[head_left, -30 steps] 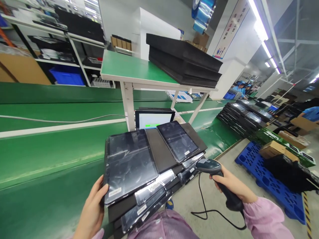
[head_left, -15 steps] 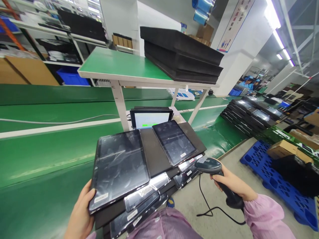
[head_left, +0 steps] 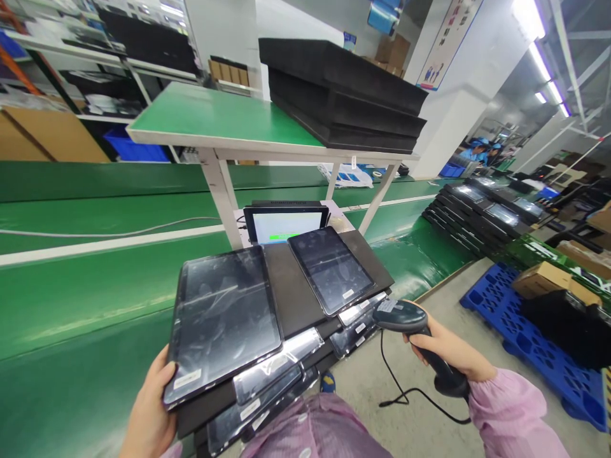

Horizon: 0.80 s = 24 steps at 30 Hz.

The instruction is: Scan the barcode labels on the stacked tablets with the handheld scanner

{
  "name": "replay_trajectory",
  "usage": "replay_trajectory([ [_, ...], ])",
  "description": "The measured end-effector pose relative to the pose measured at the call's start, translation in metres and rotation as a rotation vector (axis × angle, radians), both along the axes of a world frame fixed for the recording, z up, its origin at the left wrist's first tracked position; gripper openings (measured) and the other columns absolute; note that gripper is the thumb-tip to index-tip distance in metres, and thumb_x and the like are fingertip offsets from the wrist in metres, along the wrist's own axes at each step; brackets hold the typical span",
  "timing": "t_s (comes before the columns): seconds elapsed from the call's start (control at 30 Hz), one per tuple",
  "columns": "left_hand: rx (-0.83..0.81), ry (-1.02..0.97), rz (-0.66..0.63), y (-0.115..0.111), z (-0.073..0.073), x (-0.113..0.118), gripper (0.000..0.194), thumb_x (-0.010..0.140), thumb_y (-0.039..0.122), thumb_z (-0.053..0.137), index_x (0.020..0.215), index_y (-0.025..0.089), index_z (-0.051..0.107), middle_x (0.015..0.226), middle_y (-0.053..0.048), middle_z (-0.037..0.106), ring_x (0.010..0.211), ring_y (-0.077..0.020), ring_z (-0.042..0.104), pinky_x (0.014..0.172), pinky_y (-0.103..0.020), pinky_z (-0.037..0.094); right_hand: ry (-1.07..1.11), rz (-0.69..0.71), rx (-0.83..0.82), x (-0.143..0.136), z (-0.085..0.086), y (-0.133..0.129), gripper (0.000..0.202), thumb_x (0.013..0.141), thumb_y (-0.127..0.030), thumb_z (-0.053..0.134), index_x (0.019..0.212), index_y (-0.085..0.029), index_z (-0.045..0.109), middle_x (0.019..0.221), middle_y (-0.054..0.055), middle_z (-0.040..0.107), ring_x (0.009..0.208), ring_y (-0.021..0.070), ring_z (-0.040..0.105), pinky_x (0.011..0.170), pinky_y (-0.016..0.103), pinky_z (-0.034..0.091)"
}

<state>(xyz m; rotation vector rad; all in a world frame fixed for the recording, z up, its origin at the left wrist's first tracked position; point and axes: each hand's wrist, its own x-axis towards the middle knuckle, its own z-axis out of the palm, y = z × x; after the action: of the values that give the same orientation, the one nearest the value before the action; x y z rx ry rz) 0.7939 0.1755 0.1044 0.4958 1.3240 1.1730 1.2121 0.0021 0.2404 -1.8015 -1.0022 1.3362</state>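
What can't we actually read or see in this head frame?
- Label on the tablet held by the left hand: too small to read.
- Monitor text: lower part hidden by the second tablet.
- Left wrist: cut off by the bottom edge.
- Scanner trigger: covered by the right hand.
- Lower trays: hidden by those stacked above.

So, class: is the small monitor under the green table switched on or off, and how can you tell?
On. The monitor shows a lit white screen with a green bar, while the tablet gripped by the left hand stays dark.
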Motion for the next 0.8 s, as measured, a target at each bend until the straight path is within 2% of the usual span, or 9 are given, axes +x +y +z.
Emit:
replay_trajectory([
  [0.13, 0.003, 0.001, 0.012, 0.000, -0.002, -0.001, 0.046, 0.055, 0.037, 0.068, 0.101, 0.033, 0.064, 0.105, 0.012, 0.066, 0.109, -0.0169, 0.054, 0.065, -0.013, 0.047, 0.026, 0.042, -0.103, -0.004, -0.018, -0.004, 0.077, 0.071, -0.021, 0.053, 0.137, -0.027, 0.015, 0.094, 0.002, 0.056, 0.055, 0.0095, 0.053, 0.045, 0.023, 0.041],
  [0.27, 0.039, -0.013, -0.004, 0.000, -0.002, -0.001, 0.043, 0.058, 0.038, 0.070, 0.100, 0.032, 0.065, 0.108, 0.011, 0.065, 0.110, -0.0200, 0.053, 0.067, -0.018, 0.048, 0.027, -0.023, -0.106, -0.011, -0.036, -0.006, 0.074, 0.072, -0.024, 0.051, 0.137, -0.025, 0.014, 0.085, -0.001, 0.055, 0.052, 0.0092, 0.052, 0.043, 0.022, 0.040],
  [0.4, 0.060, -0.005, -0.029, -0.001, -0.003, -0.002, 0.046, 0.059, 0.040, 0.069, 0.104, 0.032, 0.063, 0.113, 0.010, 0.063, 0.107, -0.0224, 0.055, 0.069, -0.023, 0.050, 0.034, -0.053, -0.074, -0.015, -0.037, -0.008, 0.075, 0.071, -0.026, 0.052, 0.136, -0.023, 0.014, 0.080, -0.002, 0.053, 0.051, 0.0095, 0.050, 0.043, 0.023, 0.041],
  [0.57, 0.046, 0.004, -0.036, -0.001, 0.001, -0.001, 0.048, 0.056, 0.040, 0.070, 0.103, 0.031, 0.063, 0.106, 0.010, 0.064, 0.102, -0.0210, 0.055, 0.069, -0.023, 0.048, 0.027, -0.063, -0.050, -0.020, -0.029, -0.011, 0.074, 0.073, -0.026, 0.052, 0.137, -0.024, 0.014, 0.081, -0.002, 0.053, 0.052, 0.0099, 0.050, 0.044, 0.023, 0.041],
  [0.67, 0.055, 0.013, -0.054, -0.001, 0.003, 0.000, 0.052, 0.058, 0.040, 0.068, 0.109, 0.030, 0.060, 0.107, 0.008, 0.063, 0.099, -0.0194, 0.055, 0.072, -0.023, 0.045, 0.037, -0.034, -0.070, -0.037, -0.027, -0.014, 0.077, 0.071, -0.024, 0.051, 0.138, -0.025, 0.013, 0.086, -0.001, 0.054, 0.053, 0.0093, 0.050, 0.046, 0.024, 0.042],
  [0.8, 0.145, 0.019, -0.076, 0.000, -0.001, -0.003, 0.055, 0.060, 0.041, 0.068, 0.112, 0.025, 0.057, 0.113, 0.002, 0.060, 0.102, -0.0196, 0.054, 0.078, -0.025, 0.042, 0.103, 0.041, -0.154, -0.086, -0.037, -0.018, 0.086, 0.069, -0.022, 0.051, 0.141, -0.023, 0.006, 0.078, -0.002, 0.056, 0.055, 0.0111, 0.052, 0.051, 0.025, 0.043],
])
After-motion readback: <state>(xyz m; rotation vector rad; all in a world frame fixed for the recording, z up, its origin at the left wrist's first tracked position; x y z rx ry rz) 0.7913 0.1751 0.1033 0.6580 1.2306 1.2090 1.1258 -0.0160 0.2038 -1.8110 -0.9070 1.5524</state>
